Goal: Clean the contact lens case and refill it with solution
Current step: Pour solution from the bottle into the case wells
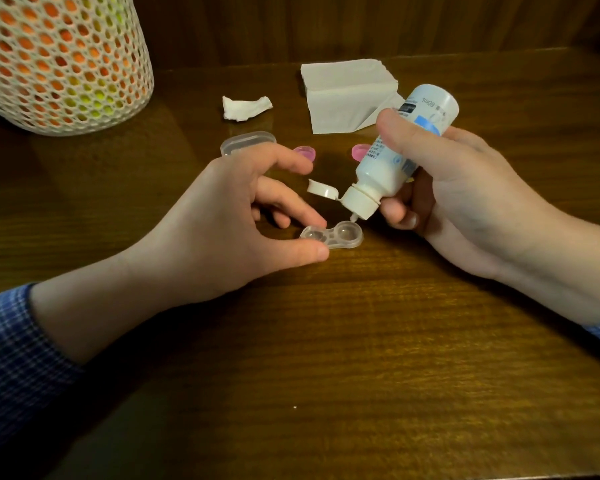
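A clear two-well contact lens case lies uncapped on the wooden table. My left hand pinches its left well between thumb and a finger. My right hand grips a white solution bottle, tilted nozzle-down with its flip cap open. The nozzle tip sits just above the case's right well. Two pink caps lie behind the hands.
A clear plastic lid lies beside the left pink cap. A crumpled tissue and a tissue pack lie further back. A white mesh container with orange and green contents stands at the back left. A wooden wall rises behind.
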`<state>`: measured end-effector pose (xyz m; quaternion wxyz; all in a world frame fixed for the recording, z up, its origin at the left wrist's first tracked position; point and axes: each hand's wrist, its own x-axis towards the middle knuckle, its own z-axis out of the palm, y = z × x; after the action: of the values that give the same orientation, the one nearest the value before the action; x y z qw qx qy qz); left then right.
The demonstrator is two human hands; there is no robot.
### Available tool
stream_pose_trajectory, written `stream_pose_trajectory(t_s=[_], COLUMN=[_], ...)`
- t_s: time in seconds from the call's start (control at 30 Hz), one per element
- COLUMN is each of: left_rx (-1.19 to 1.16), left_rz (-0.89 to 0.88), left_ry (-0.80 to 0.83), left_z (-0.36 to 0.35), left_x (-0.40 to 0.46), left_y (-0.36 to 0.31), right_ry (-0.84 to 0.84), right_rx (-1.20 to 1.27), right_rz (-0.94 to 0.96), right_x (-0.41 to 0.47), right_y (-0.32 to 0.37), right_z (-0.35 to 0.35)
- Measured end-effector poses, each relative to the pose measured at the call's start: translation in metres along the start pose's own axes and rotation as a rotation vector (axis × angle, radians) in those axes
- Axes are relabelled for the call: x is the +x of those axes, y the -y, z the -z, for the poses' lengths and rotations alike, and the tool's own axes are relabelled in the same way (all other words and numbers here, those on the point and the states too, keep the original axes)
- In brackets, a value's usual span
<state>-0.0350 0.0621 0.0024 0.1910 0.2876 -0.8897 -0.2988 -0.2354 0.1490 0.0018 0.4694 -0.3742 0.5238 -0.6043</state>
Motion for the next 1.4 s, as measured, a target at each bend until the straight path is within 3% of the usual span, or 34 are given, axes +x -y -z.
stream_pose_trajectory(t_s=[0.73,1.4], left_rx=[-0.024,-0.046], left_rz=[0.027,0.047], left_ry=[0.013,0.016], left_z=[-0.003,-0.002], left_x=[0.002,0.003], left_y=[0.008,0.009], right_ry=[-0.026,-0.026], right_rx=[-0.147,-0.109], right_rz=[0.005,0.02], right_x=[0.002,0.005], right_y=[-0.001,-0.005], right_z=[-0.003,-0.002])
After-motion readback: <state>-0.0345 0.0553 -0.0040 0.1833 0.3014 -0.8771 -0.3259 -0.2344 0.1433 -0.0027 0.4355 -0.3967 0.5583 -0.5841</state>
